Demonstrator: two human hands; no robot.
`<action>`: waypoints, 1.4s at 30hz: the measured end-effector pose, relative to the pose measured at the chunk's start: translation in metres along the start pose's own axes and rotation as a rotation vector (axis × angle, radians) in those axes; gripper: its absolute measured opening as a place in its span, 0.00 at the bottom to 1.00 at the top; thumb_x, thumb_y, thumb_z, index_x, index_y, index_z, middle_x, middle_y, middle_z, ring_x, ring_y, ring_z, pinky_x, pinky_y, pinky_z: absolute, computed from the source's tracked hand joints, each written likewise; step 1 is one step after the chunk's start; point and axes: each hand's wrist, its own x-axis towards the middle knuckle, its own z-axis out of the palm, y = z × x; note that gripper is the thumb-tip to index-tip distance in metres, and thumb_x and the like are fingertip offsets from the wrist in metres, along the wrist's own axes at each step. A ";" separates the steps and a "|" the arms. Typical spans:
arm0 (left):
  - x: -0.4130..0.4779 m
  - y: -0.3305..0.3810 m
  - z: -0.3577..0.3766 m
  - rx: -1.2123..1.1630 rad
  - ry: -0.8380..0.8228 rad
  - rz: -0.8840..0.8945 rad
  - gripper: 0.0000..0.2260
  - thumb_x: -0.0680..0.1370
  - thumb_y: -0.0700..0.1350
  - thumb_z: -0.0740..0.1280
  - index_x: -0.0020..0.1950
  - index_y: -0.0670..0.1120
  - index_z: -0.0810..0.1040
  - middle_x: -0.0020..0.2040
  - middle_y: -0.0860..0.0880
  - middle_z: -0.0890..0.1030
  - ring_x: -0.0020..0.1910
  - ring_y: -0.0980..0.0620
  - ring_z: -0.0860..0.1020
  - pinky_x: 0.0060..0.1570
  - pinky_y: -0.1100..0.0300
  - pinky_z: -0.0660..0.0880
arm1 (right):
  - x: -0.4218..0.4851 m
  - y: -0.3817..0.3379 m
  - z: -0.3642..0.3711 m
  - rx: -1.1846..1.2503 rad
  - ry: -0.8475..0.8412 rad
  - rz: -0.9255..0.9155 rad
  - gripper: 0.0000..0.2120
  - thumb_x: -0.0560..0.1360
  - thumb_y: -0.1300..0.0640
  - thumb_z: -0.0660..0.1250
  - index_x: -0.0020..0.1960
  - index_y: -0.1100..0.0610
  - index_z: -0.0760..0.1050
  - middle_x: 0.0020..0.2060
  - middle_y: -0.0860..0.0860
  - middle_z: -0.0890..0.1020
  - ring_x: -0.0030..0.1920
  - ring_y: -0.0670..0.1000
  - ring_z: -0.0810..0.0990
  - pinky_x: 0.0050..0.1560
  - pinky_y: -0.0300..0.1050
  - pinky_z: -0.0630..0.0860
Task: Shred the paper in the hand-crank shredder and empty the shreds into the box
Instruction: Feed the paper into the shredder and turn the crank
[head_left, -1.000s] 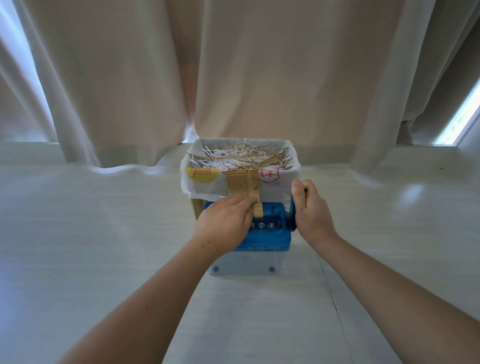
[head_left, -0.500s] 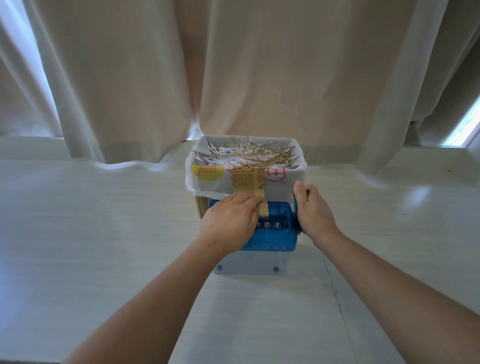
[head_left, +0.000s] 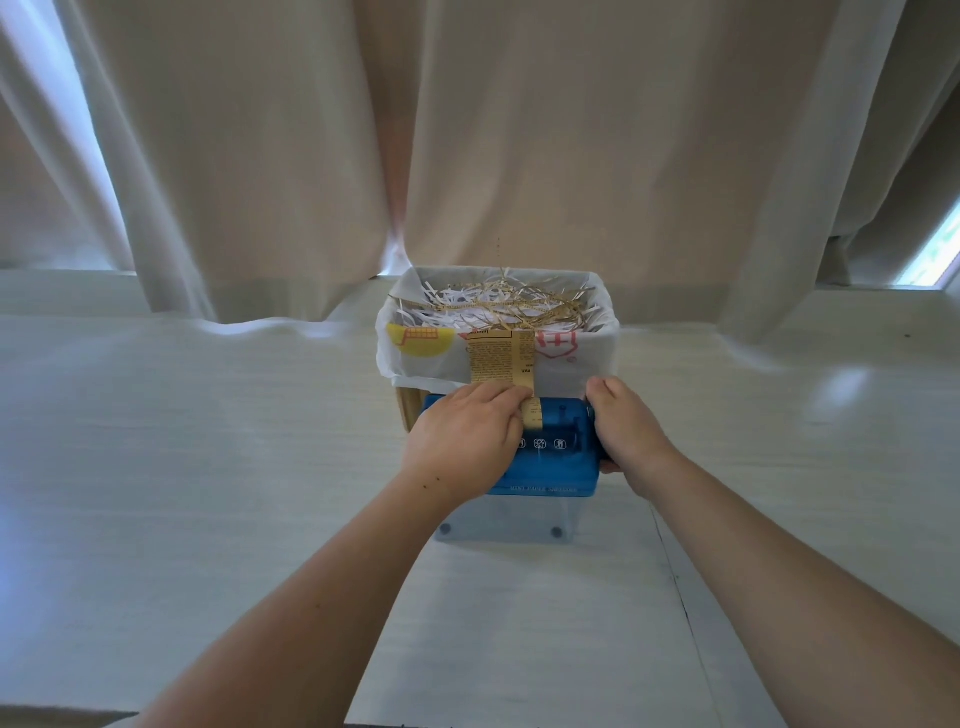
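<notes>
Thin brown printed paper (head_left: 501, 358) poking upright out of the slot on top of the blue shredder (head_left: 550, 457); looks light and floppy, easy to buckle or skew, so best steadied low down by the slot, not up at the free end; left hand (head_left: 462, 441) in from 9 o'clock, fingers laid fairly flat against the strip's base, pressing rather than pinching as far as can be told; right hand (head_left: 623, 426) at 3 o'clock, curled round the crank (head_left: 590, 414), mostly hidden; shredder probably light plastic too, so worth holding down while cranking; box (head_left: 410, 364) just behind at 12 o'clock, white plastic liner, heaped with shreds (head_left: 493, 309); pale tabletop (head_left: 208, 441) underneath; curtain (head_left: 467, 130) further back.
</notes>
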 end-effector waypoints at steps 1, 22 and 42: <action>0.000 0.000 0.000 0.001 -0.003 0.002 0.18 0.83 0.52 0.50 0.71 0.56 0.68 0.68 0.58 0.72 0.65 0.55 0.69 0.61 0.59 0.66 | 0.000 -0.001 -0.001 0.038 -0.026 0.046 0.14 0.80 0.48 0.50 0.46 0.54 0.70 0.41 0.56 0.75 0.41 0.57 0.77 0.31 0.46 0.77; -0.001 0.001 0.000 0.017 0.011 0.002 0.18 0.83 0.51 0.50 0.71 0.56 0.69 0.68 0.57 0.73 0.66 0.55 0.70 0.63 0.59 0.65 | -0.007 0.013 0.000 0.262 -0.086 0.418 0.10 0.74 0.59 0.57 0.35 0.53 0.70 0.22 0.49 0.68 0.19 0.47 0.62 0.20 0.34 0.61; -0.001 0.000 0.002 0.013 0.018 -0.005 0.18 0.83 0.52 0.50 0.71 0.56 0.69 0.68 0.57 0.73 0.65 0.55 0.70 0.63 0.58 0.66 | -0.036 0.055 -0.002 0.020 0.120 -0.320 0.16 0.84 0.49 0.51 0.52 0.55 0.76 0.48 0.52 0.80 0.51 0.52 0.78 0.50 0.48 0.74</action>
